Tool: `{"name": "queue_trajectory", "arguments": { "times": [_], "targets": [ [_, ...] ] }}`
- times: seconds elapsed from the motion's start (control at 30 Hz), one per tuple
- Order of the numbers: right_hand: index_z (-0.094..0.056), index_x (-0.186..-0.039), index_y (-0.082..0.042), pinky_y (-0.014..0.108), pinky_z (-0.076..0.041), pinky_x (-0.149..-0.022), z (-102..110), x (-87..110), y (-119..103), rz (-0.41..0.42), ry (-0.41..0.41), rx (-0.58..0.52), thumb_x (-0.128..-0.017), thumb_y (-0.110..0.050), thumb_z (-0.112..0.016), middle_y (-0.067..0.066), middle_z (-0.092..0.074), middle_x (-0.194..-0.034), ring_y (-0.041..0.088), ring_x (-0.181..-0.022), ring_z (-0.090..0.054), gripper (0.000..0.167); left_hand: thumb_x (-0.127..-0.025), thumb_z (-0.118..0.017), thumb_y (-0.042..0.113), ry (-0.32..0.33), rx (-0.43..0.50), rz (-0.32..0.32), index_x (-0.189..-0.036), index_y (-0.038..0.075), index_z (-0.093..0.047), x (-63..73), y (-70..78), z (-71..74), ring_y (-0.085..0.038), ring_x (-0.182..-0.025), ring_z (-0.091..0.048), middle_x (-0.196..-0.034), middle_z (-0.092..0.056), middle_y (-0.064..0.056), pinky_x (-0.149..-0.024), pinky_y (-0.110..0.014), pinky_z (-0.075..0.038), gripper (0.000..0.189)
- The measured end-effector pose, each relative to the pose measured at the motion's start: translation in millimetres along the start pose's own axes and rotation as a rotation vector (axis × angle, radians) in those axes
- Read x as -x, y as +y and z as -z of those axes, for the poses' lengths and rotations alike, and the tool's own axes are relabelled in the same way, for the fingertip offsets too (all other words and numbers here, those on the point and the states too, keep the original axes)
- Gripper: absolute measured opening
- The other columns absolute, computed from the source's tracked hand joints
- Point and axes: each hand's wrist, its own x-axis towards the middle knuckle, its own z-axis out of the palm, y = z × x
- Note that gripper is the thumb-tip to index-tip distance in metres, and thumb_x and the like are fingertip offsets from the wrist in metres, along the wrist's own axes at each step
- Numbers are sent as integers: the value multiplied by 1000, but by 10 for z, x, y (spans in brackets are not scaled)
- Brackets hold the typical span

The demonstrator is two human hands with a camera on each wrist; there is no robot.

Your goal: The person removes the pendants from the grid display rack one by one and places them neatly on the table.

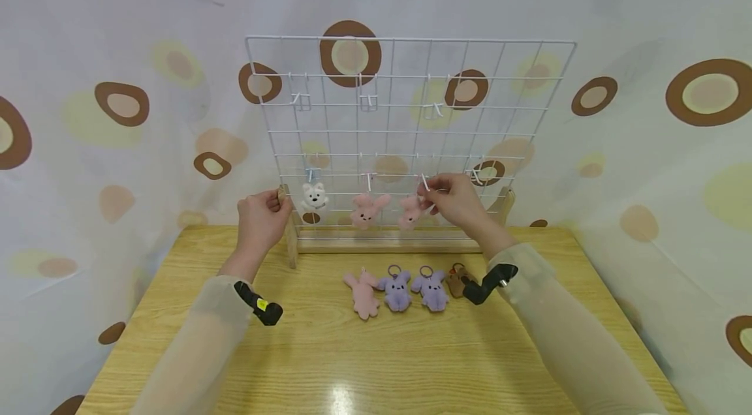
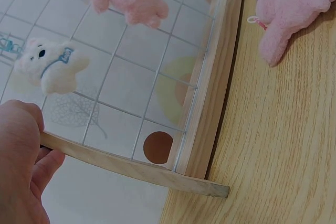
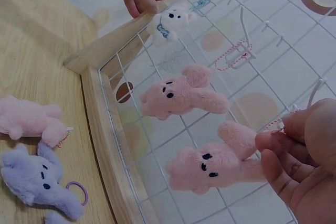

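1. Three plush toys hang against the white wire grid (image 1: 411, 40), around the centre of the head view: a white plush (image 1: 314, 196), a middle pink plush (image 1: 365, 211) and, just right of centre, the pink plush in your grasp (image 1: 409, 214).
2. Your right hand (image 1: 455, 198) has its fingers clamped on the thin pink cord (image 3: 275, 125) of that last toy, just beside a white hook (image 1: 425, 182). Your hand hides the loop, so I cannot tell whether it is over the prong; if you let go with it off, the toy probably drops to the worktop (image 1: 294, 363).
3. Pushing up or sideways on that hook could tip it or unseat it from the wires.
4. Your left hand (image 1: 264, 216) has its fingers clamped on the wooden upright (image 2: 126, 163), left of centre. A careless tug there could rock the grid and swing the hung toys.
5. Below the grid lie a loose pink plush (image 1: 364, 297), two purple plushes (image 1: 397, 293) and a brown plush (image 1: 455, 283). Your right wrist camera (image 1: 490, 283) partly covers the brown one in the head view; lowering that arm carelessly could knock it.
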Motion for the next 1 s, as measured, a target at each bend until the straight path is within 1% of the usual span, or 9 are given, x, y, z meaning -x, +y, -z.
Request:
{"name": "queue_trajectory", "arguments": {
  "times": [0.17,0.3,0.4,0.7,0.87,1.0],
  "targets": [
    [-72,-115,8,33,-61,-69,23,27,-13,31,26,-22,-108,-12,-62,22,-73,-107,23,-81,-72,23,-101,-66,13,-1,-10,-4,-109,-9,-77,-8,2,-9,-30,-89,-78,-95,-78,-21,-76,-46,-63,26],
    [-70,-117,10,33,-61,-69,48,65,-42,55,28,-43,-108,-10,-63,26,-73,-110,20,-76,-71,23,-101,-66,13,-4,-18,-4,-109,-9,-77,-11,2,-9,-31,-89,-78,-95,-78,-21,-77,-46,-63,26],
    [-70,-117,9,33,-62,-70,69,98,-61,68,25,-36,-108,-10,-62,27,-72,-112,19,-76,-72,22,-101,-66,13,-7,-13,8,-111,-9,-77,-7,3,-3,-31,-91,-78,-97,-78,-22,-78,-46,-63,27],
    [-70,-114,3,33,-62,-70,146,219,-180,86,17,0,-108,-17,-64,22,-71,-110,23,-78,-74,22,-101,-66,14,-13,-5,20,-111,-8,-77,-1,1,5,-29,-90,-78,-96,-78,-20,-78,-45,-63,27],
    [-69,-116,4,33,-62,-72,183,306,-257,85,2,-21,-108,-16,-63,24,-70,-112,24,-78,-73,23,-102,-66,14,-14,2,15,-112,-9,-77,-8,-10,-3,-30,-91,-78,-97,-78,-21,-78,-45,-63,27],
    [-66,-118,8,31,-61,-73,205,374,-296,81,-15,-57,-109,-12,-61,27,-68,-111,21,-76,-72,23,-102,-65,13,-16,-2,15,-113,-10,-76,-6,-9,-3,-31,-92,-78,-98,-78,-22,-79,-45,-63,28]
  ]
}}
